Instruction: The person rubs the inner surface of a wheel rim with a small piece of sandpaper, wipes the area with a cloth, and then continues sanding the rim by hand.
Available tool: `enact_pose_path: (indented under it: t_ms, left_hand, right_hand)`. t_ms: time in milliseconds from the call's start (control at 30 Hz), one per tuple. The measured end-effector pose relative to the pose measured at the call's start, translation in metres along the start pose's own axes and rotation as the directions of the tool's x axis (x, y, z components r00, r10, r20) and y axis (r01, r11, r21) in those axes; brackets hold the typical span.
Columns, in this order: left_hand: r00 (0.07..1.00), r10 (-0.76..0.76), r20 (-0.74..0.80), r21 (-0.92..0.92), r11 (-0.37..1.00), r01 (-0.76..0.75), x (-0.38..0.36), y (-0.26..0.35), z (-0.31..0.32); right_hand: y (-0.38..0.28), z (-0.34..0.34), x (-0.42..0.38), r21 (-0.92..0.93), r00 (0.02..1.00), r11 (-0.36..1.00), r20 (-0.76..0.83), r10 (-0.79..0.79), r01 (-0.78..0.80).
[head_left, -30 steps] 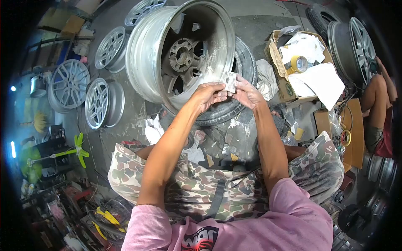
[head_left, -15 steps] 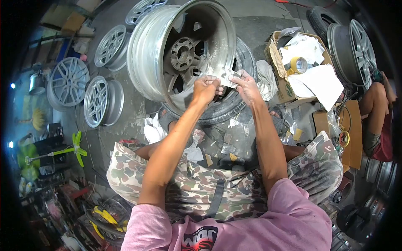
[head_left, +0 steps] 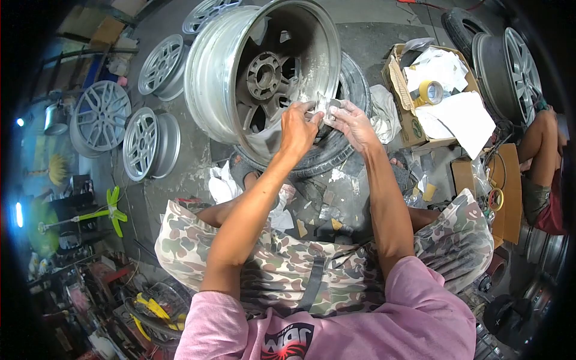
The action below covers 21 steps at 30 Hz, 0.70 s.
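Observation:
In front of me a large silver wheel rim (head_left: 210, 78) leans with its hollow back facing me, resting on a black tyre (head_left: 355, 78). At the rim's lower right edge, my left hand (head_left: 298, 131) and my right hand (head_left: 353, 125) meet, fingers closed in a pinch. Between them is a small, bent piece of worn sandpaper (head_left: 324, 105), whitish with dark patches. Pale dust coats my right fingertips. Part of the sandpaper is hidden by the fingers.
Several silver rims, such as one spoked rim (head_left: 100, 115), stand on the left. To the right are a cardboard box (head_left: 414, 129) with paper and yellow tape (head_left: 430, 92), another rim (head_left: 495, 75), and a person's bent leg (head_left: 537, 141). Scraps litter the floor.
The sandpaper was spread flatter between both hands and now looks folded or bent. My left hand has turned and come closer to my right fingers.

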State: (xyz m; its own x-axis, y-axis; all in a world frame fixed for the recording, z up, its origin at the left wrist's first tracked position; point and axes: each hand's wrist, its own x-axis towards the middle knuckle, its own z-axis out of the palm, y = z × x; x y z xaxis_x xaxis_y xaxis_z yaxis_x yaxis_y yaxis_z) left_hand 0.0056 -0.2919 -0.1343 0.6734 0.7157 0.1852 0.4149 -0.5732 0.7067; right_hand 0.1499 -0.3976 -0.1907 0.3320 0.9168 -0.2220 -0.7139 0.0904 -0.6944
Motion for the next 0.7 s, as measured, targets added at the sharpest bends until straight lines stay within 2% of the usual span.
enact_pose_path:
  t_ms: [100, 167, 200, 267, 300, 367, 400, 433, 467, 500, 533, 600, 633, 700]
  left_hand:
    - [0.997, 0.04, -0.073, 0.043, 0.998, -0.037, 0.001, 0.011, -0.003]
    - [0.948, 0.264, -0.175, 0.172, 0.957, -0.235, 0.004, 0.012, -0.004]
    - [0.949, 0.265, -0.172, 0.173, 0.956, -0.236, 0.006, 0.01, -0.006]
    - [0.97, 0.241, 0.018, 0.129, 0.962, -0.242, 0.008, 0.002, -0.011]
    - [0.97, 0.242, 0.017, 0.129, 0.962, -0.242, 0.008, -0.001, -0.012]
    - [0.991, -0.006, 0.134, -0.077, 0.997, 0.016, 0.007, -0.004, -0.013]
    - [0.975, -0.142, 0.17, -0.161, 0.972, 0.17, 0.009, -0.006, -0.01]
    - [0.975, -0.14, 0.171, -0.162, 0.972, 0.168, 0.011, -0.01, -0.006]
    - [0.954, -0.232, 0.19, -0.243, 0.93, 0.275, 0.012, -0.015, -0.002]
    - [0.922, -0.32, 0.217, -0.32, 0.869, 0.377, 0.012, -0.02, 0.001]
    - [0.922, -0.32, 0.217, -0.319, 0.869, 0.377, 0.011, -0.014, 0.0]
    - [0.998, -0.04, -0.043, -0.051, 0.998, 0.038, 0.009, -0.004, -0.004]
    - [0.998, -0.041, -0.044, -0.051, 0.998, 0.039, 0.009, 0.005, -0.01]
    - [0.987, 0.159, -0.027, 0.006, 0.987, -0.159, 0.01, 0.022, -0.021]
  right_hand:
    - [0.004, -0.006, 0.003, -0.087, 0.996, 0.995, -0.074, -0.058, 0.051]
    - [-0.003, -0.002, 0.001, -0.316, 0.994, 0.948, -0.106, 0.008, -0.041]
    - [-0.006, -0.001, 0.001, -0.314, 0.994, 0.949, -0.107, 0.007, -0.041]
    - [-0.013, -0.003, 0.001, -0.421, 0.998, 0.906, 0.023, 0.058, -0.043]
    - [-0.016, -0.004, 0.002, -0.422, 0.998, 0.906, 0.023, 0.058, -0.042]
    - [-0.022, -0.003, 0.003, -0.556, 0.998, 0.829, -0.027, 0.053, -0.059]
    - [-0.022, -0.001, 0.001, -0.557, 0.998, 0.828, -0.027, 0.051, -0.057]
    - [-0.019, 0.005, -0.003, -0.45, 0.999, 0.893, -0.02, -0.03, 0.018]
    - [-0.018, 0.01, -0.005, -0.333, 0.994, 0.938, -0.021, -0.11, 0.096]
    - [-0.017, 0.01, -0.004, -0.333, 0.994, 0.938, -0.021, -0.11, 0.097]
    - [-0.016, 0.009, -0.004, -0.372, 0.988, 0.921, -0.048, -0.146, 0.118]
    - [-0.016, 0.007, -0.002, -0.412, 0.981, 0.901, -0.071, -0.181, 0.136]
    - [-0.018, 0.005, -0.002, -0.455, 0.984, 0.883, -0.065, -0.164, 0.117]
    - [-0.021, 0.003, -0.003, -0.498, 0.987, 0.861, -0.06, -0.148, 0.099]
